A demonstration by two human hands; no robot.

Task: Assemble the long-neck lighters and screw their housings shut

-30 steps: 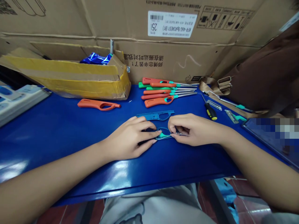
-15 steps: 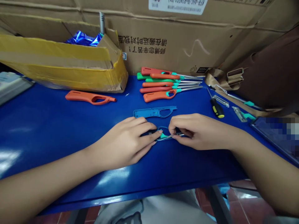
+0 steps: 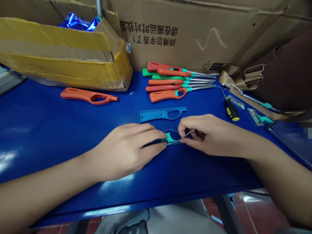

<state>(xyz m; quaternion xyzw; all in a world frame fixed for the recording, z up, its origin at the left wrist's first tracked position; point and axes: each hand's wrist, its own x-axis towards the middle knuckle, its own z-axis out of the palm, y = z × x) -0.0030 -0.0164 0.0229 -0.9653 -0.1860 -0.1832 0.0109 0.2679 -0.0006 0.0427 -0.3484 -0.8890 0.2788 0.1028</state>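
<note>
My left hand (image 3: 129, 149) is closed around the left part of a blue lighter casing half (image 3: 173, 130) lying on the table, its fingertips at the teal trigger (image 3: 169, 137) inside. Most of that casing is hidden under the fingers. With thumb and forefinger, my right hand (image 3: 206, 135) pinches a thin pale tube or wire (image 3: 190, 132) at the casing's right end; the free end sticks up between the fingers. Just beyond both hands, a second blue casing half (image 3: 149, 116) rests with its inside facing up.
Several red, orange and green long-nosed lighters (image 3: 168, 96) lie stacked behind. An orange lighter casing (image 3: 78, 94) sits left, before a taped cardboard box (image 3: 80, 73). To the right are a screwdriver (image 3: 231, 110), a clear fuel tank (image 3: 255, 117) and a dark tray-like object (image 3: 290, 139).
My right fingers have shifted their pinch, and the tube's free end now points up to the right. More of the teal trigger shows by my left fingertips. The camera view has tilted down slightly.
</note>
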